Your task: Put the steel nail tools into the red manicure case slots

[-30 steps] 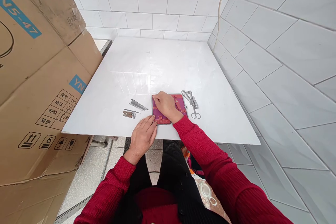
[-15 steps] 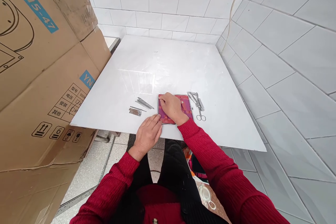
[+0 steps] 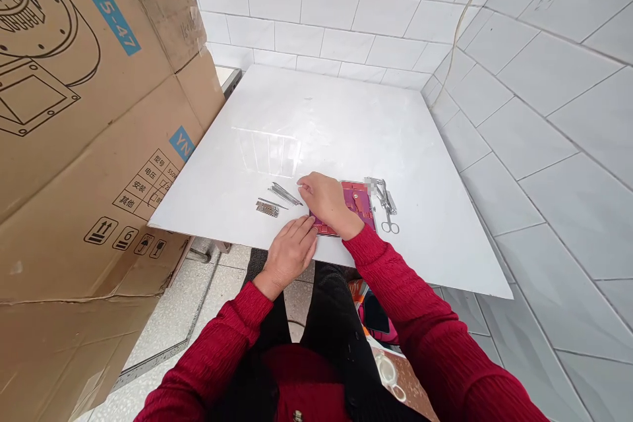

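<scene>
red-cuffed, the right hand [image 3: 325, 201] bends across the purple case [image 3: 366, 203], fingers curled under, tips of thumb and forefinger drawn together by its left edge; whether they pinch anything i cannot tell. the left hand [image 3: 293, 250] lies palm down, fingers side by side, tips at the case's near left corner. the case rests unfolded close to the middle of the near edge of the white table [image 3: 336, 125]. just left of the right fingertips slant some slim metal tools [image 3: 285, 193]; towards the table's near left corner lie small metal pieces [image 3: 268, 210]. beside the case's right edge are nippers [image 3: 384, 196] and scissors [image 3: 390, 227]. along the table's left edge stands a cardboard box [image 3: 123, 165].
</scene>
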Tool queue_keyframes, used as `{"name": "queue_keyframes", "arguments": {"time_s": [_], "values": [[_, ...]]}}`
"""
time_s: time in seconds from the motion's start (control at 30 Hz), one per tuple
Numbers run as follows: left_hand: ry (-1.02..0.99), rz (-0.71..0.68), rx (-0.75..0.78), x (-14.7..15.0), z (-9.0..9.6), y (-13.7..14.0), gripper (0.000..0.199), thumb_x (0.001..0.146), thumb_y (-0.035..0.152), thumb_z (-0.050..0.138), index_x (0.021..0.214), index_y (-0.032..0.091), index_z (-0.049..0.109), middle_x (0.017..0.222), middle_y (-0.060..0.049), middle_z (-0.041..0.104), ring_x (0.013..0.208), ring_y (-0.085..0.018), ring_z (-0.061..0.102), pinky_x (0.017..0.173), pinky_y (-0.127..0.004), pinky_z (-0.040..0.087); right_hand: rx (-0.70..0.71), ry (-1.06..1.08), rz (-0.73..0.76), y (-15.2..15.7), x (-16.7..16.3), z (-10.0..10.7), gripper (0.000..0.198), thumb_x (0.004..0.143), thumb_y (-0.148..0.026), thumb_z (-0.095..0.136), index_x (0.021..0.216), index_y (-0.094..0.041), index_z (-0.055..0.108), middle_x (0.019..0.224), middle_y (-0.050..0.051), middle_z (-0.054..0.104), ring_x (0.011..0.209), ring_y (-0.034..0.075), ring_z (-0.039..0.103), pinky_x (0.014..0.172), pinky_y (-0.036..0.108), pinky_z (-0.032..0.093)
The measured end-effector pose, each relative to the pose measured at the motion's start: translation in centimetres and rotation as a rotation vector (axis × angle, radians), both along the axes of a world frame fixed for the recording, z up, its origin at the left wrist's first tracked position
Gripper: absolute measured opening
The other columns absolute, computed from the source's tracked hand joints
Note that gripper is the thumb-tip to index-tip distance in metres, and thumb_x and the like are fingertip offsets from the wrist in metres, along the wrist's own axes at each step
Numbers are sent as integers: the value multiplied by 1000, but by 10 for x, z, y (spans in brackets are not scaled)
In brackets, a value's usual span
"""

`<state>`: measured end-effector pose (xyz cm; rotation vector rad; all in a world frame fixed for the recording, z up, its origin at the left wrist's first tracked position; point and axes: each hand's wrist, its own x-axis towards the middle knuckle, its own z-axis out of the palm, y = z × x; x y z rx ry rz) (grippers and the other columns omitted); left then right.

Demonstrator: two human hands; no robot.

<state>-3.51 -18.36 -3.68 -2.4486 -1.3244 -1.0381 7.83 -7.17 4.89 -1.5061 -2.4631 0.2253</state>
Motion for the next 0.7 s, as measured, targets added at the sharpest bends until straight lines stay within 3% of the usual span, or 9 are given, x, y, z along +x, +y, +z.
{"name": "queue_keyframes", "arguments": {"time_s": [0.17,0.33,0.7], "values": [[-9,-5,-11,1,2,1,21,100,16,50,113,14,67,107,-14,73,106,-26,69,96,-45,58,-124,-111,176,-8,-26,0,27,96,-17,50,86,-19,75,97,6,72,83,17,61,64,29,29],[0,-6,-23,1,5,1,21,101,16,48,95,15,67,86,-9,68,87,-23,67,85,-41,59,-87,-185,230,-8,-40,-3,24,97,-20,53,88,-17,75,100,8,74,88,19,65,65,29,33],[5,-2,-48,-1,-2,1,24,101,18,47,86,18,65,82,-8,64,83,-23,65,78,-40,56,-56,-391,362,-6,-73,8,15,90,-12,62,98,-10,75,100,22,76,97,29,73,77,32,49]]}}
